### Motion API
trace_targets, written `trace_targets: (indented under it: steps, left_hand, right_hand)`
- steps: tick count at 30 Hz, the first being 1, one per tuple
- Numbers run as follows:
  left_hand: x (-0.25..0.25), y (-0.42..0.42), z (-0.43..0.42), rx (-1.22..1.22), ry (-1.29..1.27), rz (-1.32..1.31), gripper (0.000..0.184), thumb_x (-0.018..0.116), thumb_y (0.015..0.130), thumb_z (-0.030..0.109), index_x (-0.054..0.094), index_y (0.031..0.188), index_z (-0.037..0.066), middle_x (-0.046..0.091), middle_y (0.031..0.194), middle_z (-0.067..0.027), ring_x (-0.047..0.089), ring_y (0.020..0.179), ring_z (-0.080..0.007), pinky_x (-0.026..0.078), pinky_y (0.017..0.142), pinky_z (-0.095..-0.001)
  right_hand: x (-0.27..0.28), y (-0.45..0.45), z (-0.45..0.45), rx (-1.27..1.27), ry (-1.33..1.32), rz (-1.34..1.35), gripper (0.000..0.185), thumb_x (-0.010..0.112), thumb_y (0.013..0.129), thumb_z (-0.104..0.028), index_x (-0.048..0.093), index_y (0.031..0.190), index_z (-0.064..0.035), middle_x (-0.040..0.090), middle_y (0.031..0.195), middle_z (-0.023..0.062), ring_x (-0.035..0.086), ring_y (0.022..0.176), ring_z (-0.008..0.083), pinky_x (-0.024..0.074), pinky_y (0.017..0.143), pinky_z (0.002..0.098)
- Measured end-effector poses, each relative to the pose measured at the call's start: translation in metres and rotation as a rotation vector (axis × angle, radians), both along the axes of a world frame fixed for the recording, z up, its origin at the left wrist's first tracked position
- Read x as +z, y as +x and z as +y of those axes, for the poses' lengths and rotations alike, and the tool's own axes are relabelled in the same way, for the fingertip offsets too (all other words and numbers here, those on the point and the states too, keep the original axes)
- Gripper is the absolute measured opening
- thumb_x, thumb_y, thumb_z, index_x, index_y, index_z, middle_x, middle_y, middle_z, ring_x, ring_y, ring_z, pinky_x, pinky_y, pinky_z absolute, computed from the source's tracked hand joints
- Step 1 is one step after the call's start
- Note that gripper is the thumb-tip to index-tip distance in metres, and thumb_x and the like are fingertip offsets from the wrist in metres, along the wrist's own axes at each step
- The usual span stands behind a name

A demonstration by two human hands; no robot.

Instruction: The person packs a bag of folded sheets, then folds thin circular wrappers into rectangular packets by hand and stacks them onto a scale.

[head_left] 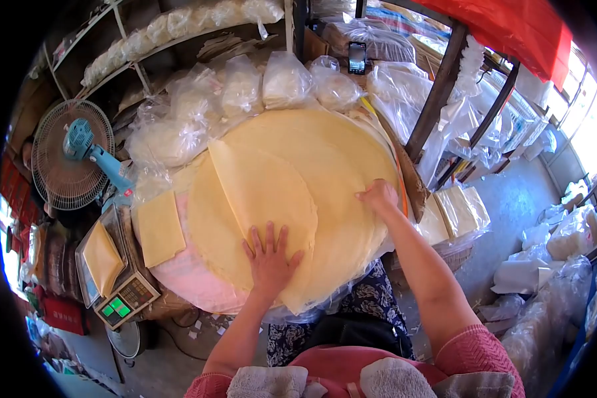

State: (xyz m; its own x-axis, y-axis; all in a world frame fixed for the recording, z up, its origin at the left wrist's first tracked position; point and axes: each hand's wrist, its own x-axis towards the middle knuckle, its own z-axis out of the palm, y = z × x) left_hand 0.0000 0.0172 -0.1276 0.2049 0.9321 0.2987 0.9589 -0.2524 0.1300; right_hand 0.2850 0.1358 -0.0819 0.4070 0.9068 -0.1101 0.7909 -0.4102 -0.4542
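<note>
A stack of large, round, thin yellow sheets (338, 152), which look like thin flatbreads, lies in front of me. On its left part the top sheet is folded over, making a folded flap (265, 179) with a straight crease on the left. My left hand (272, 262) rests flat on the lower part of this flap, fingers spread. Near the stack's right edge, my right hand (380, 196) is closed, its fingers curled against the sheets. What it pinches, if anything, is hidden under the fingers.
Left of the stack are a folded yellow piece (158, 227), pink cloth (209, 282), a digital scale (126, 298) bearing folded sheets (103, 257), and a fan (73, 152). Bagged stacks (287, 79) line the back, near a phone (357, 58). Wrapped packs (461, 211) sit at right.
</note>
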Motion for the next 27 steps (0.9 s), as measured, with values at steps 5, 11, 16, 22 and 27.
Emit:
trace_targets:
  steps: [5, 11, 16, 22, 27]
  left_hand:
    - [0.001, -0.001, 0.0, -0.001, -0.004, -0.002, 0.066, 0.049, 0.088, 0.055, 0.038, 0.143, 0.019, 0.027, 0.151, -0.0129, 0.017, 0.138, -0.0446, 0.011, 0.107, -0.0655]
    - [-0.002, -0.01, 0.023, -0.131, -0.073, -0.005, 0.064, 0.05, 0.088, 0.052, 0.04, 0.141, 0.018, 0.029, 0.15, -0.0139, 0.018, 0.139, -0.0421, 0.011, 0.11, -0.0621]
    - [0.02, -0.005, 0.029, -0.139, -0.239, -0.053, 0.063, 0.052, 0.089, 0.049, 0.04, 0.141, 0.017, 0.03, 0.149, -0.0132, 0.021, 0.139, -0.0377, 0.012, 0.111, -0.0588]
    - [0.002, 0.001, 0.016, -0.216, -0.042, -0.103, 0.061, 0.053, 0.089, 0.045, 0.04, 0.14, 0.014, 0.031, 0.148, -0.0164, 0.025, 0.138, -0.0368, 0.017, 0.112, -0.0544]
    - [0.002, -0.003, 0.018, -0.23, -0.004, -0.222, 0.068, 0.059, 0.086, 0.038, 0.035, 0.141, 0.007, 0.031, 0.147, -0.0195, 0.029, 0.136, -0.0391, 0.024, 0.111, -0.0505]
  right_hand:
    - [-0.003, 0.009, -0.003, 0.159, 0.187, 0.22, 0.028, 0.074, 0.073, -0.028, 0.062, 0.08, -0.0045, 0.065, 0.078, 0.0109, 0.064, 0.077, 0.0248, 0.0493, 0.066, 0.0382]
    - [-0.002, 0.024, -0.035, 0.011, 0.301, 0.45, 0.024, 0.075, 0.074, -0.02, 0.06, 0.08, -0.0019, 0.06, 0.068, 0.0047, 0.059, 0.061, 0.0132, 0.0464, 0.053, 0.0292]
    - [-0.006, 0.027, -0.056, -0.032, 0.077, 0.743, 0.029, 0.074, 0.078, -0.016, 0.062, 0.1, -0.0019, 0.062, 0.072, 0.0021, 0.058, 0.055, 0.0097, 0.0433, 0.045, 0.0247]
    - [0.005, 0.014, -0.055, 0.189, 0.148, 0.796, 0.044, 0.069, 0.074, -0.015, 0.06, 0.116, -0.0041, 0.061, 0.073, 0.0038, 0.056, 0.054, 0.0119, 0.0447, 0.047, 0.0283]
    - [0.04, -0.069, -0.064, 0.654, 0.201, 0.172, 0.063, 0.06, 0.076, -0.013, 0.042, 0.136, -0.0054, 0.063, 0.072, 0.0129, 0.06, 0.06, 0.023, 0.0478, 0.055, 0.0357]
